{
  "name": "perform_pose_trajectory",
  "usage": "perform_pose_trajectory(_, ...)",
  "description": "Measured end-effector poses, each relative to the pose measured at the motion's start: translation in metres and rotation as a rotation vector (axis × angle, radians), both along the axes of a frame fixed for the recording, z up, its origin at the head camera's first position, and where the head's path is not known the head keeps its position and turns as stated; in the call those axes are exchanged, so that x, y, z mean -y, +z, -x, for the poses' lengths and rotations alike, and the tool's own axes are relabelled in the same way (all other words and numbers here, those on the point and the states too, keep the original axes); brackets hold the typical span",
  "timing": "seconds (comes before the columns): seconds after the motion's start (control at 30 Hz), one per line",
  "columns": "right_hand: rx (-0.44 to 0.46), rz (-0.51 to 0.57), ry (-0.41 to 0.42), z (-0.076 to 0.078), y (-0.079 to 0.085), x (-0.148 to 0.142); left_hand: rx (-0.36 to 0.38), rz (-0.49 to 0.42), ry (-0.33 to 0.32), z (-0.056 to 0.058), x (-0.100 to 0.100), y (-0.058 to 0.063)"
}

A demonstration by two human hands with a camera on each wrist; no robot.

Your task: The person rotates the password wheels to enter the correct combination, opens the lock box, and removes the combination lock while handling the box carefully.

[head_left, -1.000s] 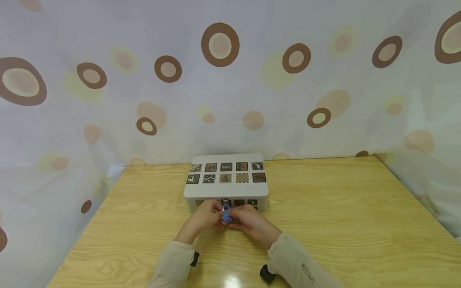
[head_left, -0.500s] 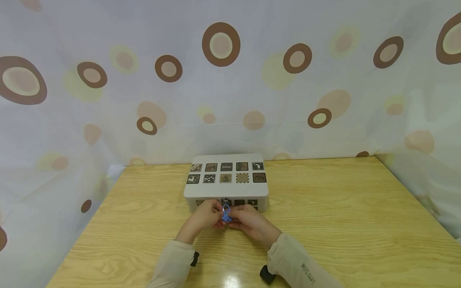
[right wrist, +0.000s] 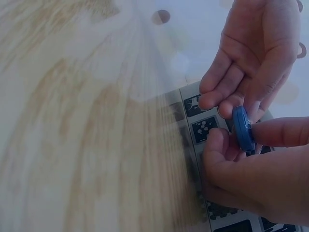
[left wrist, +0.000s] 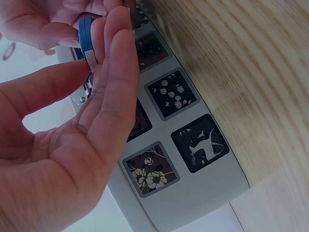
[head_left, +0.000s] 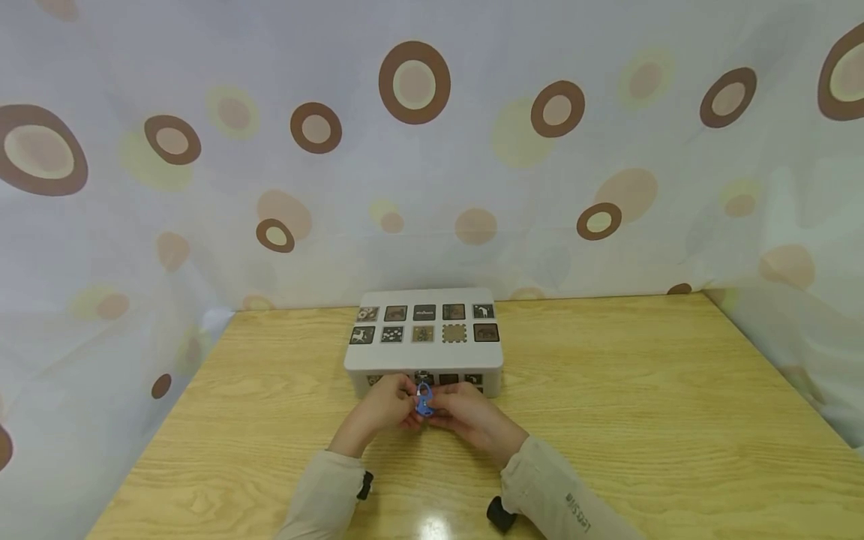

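Observation:
A small blue padlock (head_left: 424, 407) is held at the front of a white box (head_left: 425, 358), its shackle up by the metal latch (head_left: 423, 374). My right hand (head_left: 475, 417) pinches the lock body between thumb and fingers, as the padlock (right wrist: 243, 128) in the right wrist view shows. From the other side my left hand (head_left: 388, 403) pinches it too. In the left wrist view, that thumb meets the edge of the padlock (left wrist: 86, 35) near a pale strip, with the fingers straighter behind it. Whether the shackle passes through the latch I cannot tell.
The box lid carries two rows of dark picture squares (head_left: 423, 334), with more on the front wall. It stands at the back of a wooden table (head_left: 628, 390), against a white curtain (head_left: 432, 172) with brown circles. Black wrist straps (head_left: 500, 514) sit at the sleeves.
Both hands stay at the padlock in front of the box. The padlock has shifted and turned very slightly; the box has not moved.

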State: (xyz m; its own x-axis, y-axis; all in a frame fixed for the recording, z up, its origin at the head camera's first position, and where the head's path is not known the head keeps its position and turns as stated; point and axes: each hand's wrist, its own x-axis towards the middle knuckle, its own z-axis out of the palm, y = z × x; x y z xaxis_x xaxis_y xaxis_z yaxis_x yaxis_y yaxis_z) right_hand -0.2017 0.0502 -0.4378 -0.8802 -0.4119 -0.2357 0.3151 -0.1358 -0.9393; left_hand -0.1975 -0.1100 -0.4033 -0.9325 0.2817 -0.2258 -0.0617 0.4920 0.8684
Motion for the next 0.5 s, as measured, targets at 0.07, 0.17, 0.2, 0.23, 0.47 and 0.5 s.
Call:
perform_pose_trajectory(0.07, 0.001, 0.01, -0.001, 0.0002, 0.0006, 0.0, -0.006, -0.005, 0.0, -0.0004, 0.0, 0.0009)
perform_pose_trajectory(0.17, 0.016, 0.012, -0.003, 0.0, 0.0013, 0.0001, -0.008, -0.005, -0.003, -0.0005, 0.0002, 0.0016)
perform_pose_trajectory(0.2, 0.023, 0.012, -0.005, -0.0002, 0.0017, 0.0002, -0.01, -0.005, -0.006, -0.0005, 0.0002, 0.0019)
perform_pose_trajectory(0.23, 0.03, 0.013, -0.006, -0.0005, 0.0022, 0.0002, -0.012, -0.005, -0.008, -0.0004, 0.0002, 0.002)
perform_pose_trajectory(0.47, 0.037, 0.008, -0.008, -0.0035, 0.0043, 0.0002, -0.009, -0.009, -0.006, 0.0018, 0.0004, 0.0003)
perform_pose_trajectory(0.5, 0.035, 0.007, -0.011, -0.0035, 0.0044, 0.0004, -0.009, -0.007, -0.009, 0.002, 0.0006, -0.0003)
